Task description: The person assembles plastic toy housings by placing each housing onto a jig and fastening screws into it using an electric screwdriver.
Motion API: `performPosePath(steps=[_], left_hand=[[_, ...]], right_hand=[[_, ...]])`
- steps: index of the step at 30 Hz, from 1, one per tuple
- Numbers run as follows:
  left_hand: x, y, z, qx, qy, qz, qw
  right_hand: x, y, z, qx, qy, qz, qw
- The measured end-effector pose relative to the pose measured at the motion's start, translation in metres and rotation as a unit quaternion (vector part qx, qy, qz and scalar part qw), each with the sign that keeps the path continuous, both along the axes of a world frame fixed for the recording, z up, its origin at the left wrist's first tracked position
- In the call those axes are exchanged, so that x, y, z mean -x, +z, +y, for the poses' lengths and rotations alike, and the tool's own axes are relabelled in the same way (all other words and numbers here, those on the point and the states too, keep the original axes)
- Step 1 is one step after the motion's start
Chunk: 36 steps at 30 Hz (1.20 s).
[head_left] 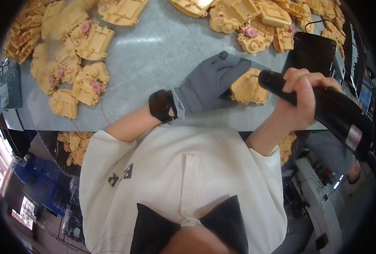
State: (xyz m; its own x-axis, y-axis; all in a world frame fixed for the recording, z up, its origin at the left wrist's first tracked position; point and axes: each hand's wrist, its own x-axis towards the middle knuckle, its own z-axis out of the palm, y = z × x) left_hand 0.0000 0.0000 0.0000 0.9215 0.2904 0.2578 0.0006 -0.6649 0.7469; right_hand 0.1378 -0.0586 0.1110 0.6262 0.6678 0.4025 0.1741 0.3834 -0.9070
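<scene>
My left hand (213, 80), in a grey knit glove, is closed on a yellow plastic housing (249, 88) at the right of the table's near part. Its fingers press along the housing's far left side; some fingertips are hidden. Bare fingers of my right hand (304, 91) wrap round a black power screwdriver (338, 110). The tool lies slantwise, its nose pointing left at the housing. A thin bit shows at the housing's upper right edge; whether it touches a screw I cannot tell.
Yellow housings (92, 40), some with small red-pink round parts and thin wires, lie heaped at the left and far right of the grey table (154, 55). A black box (310, 51) stands beyond my right hand. More yellow parts (75, 146) sit below the near edge. Another person (332, 150) is at lower right.
</scene>
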Motion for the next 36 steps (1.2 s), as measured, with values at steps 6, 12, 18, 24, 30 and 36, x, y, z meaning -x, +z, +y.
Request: performPosePath(steps=[6, 12, 18, 24, 30, 36], left_hand=[[0.014, 0.046, -0.001, 0.153, 0.080, 0.083, 0.981], [-0.014, 0.046, 0.000, 0.380, 0.133, 0.052, 0.914], [0.289, 0.094, -0.034, 0.340, 0.661, -0.282, 0.607], [0.463, -0.070, -0.157, 0.132, 0.925, 0.355, 0.026], [0.238, 0.067, 0.022, -0.042, 0.737, 0.103, 0.667], [0.182, 0.013, 0.036, -0.242, 0.566, 0.327, 0.716]], right_hand=[[-0.012, 0.028, -0.059, -0.178, -0.037, 0.063, 0.981], [-0.024, 0.060, -0.106, -0.277, -0.102, 0.031, 0.955], [-0.041, 0.043, -0.092, -0.230, -0.106, 0.021, 0.967], [-0.040, 0.020, -0.078, -0.173, -0.066, 0.096, 0.978], [-0.031, 0.039, -0.087, -0.163, -0.043, 0.030, 0.985], [-0.029, 0.023, -0.112, -0.160, -0.126, 0.027, 0.979]])
